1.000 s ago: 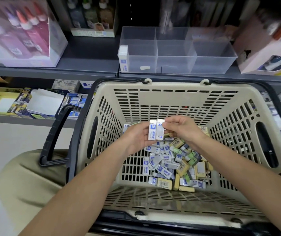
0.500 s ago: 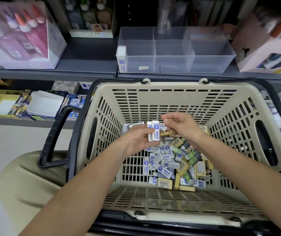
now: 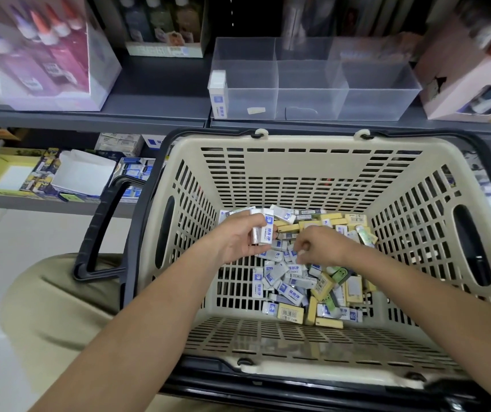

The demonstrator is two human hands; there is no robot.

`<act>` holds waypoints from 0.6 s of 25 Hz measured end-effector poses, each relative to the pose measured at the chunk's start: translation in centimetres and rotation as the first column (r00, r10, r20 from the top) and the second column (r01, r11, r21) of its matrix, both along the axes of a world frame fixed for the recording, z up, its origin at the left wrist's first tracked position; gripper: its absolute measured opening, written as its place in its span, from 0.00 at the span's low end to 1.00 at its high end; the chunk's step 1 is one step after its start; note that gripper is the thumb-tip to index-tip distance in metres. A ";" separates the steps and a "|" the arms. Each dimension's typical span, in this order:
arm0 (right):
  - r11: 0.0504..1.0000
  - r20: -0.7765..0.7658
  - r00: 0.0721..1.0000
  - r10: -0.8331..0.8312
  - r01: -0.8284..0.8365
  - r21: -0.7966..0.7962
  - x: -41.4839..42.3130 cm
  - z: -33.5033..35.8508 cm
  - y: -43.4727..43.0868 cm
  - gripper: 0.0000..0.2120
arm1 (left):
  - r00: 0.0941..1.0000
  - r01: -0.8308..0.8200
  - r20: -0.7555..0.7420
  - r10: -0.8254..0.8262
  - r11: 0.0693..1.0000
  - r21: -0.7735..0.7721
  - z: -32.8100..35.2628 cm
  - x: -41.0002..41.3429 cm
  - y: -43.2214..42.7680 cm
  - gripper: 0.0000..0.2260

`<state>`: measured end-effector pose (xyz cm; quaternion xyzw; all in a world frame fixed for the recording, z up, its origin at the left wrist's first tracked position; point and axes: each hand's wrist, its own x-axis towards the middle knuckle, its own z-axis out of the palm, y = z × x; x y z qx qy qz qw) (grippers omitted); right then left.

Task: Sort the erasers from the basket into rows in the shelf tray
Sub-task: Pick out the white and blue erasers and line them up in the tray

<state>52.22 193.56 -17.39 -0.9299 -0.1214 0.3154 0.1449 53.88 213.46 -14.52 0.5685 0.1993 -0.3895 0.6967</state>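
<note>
Beige basket (image 3: 312,162) held a loose pile of erasers (image 3: 291,289): white-and-blue ones mid-floor, yellow ones right and along the far wall, a few green. Left hand (image 3: 238,239) gripped a small stack of white erasers (image 3: 265,231) above the pile. Right hand (image 3: 324,245) was curled down into the pile, pinching a loose eraser (image 3: 300,258). Clear three-compartment shelf tray (image 3: 312,96) sat on the shelf behind the basket, with an upright eraser block (image 3: 218,93) at its left end.

Tray (image 3: 312,93) on shelf (image 3: 161,93), behind basket (image 3: 312,141). In basket btm, centre-right: erasers (image 3: 291,289) piled. One eraser pack (image 3: 218,95) at tray's left edge.
</note>
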 end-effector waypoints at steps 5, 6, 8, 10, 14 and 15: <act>0.982 0.148 0.973 0.175 -0.163 -0.091 -1.5 -2.1 2.0 0.18 | 1.000 -0.017 0.008 0.017 1.000 0.013 -0.3 0.0 0.0 0.05; 0.978 0.173 0.964 0.200 -0.188 -0.085 -1.7 -2.3 2.4 0.16 | 1.000 -0.022 0.005 0.022 1.000 0.021 -0.4 0.0 0.0 0.05; 0.994 0.137 0.987 0.079 -0.089 0.066 -1.4 -2.0 2.6 0.11 | 1.000 -0.021 -0.002 0.021 0.998 0.057 -0.7 0.0 0.3 0.05; 0.942 0.060 0.979 -0.193 0.167 0.291 -0.8 -0.9 2.5 0.09 | 0.999 -0.030 -0.013 0.032 0.993 0.117 -1.0 0.1 0.5 0.06; 0.714 0.068 0.850 -0.523 0.393 0.579 -0.3 1.3 2.9 0.09 | 0.995 -0.087 -0.039 0.091 0.990 0.107 -1.4 0.2 0.5 0.08; 0.700 0.077 0.862 -0.501 0.351 0.622 -0.5 1.6 3.4 0.10 | 0.995 -0.086 -0.045 0.088 0.995 0.041 -1.3 0.1 0.5 0.07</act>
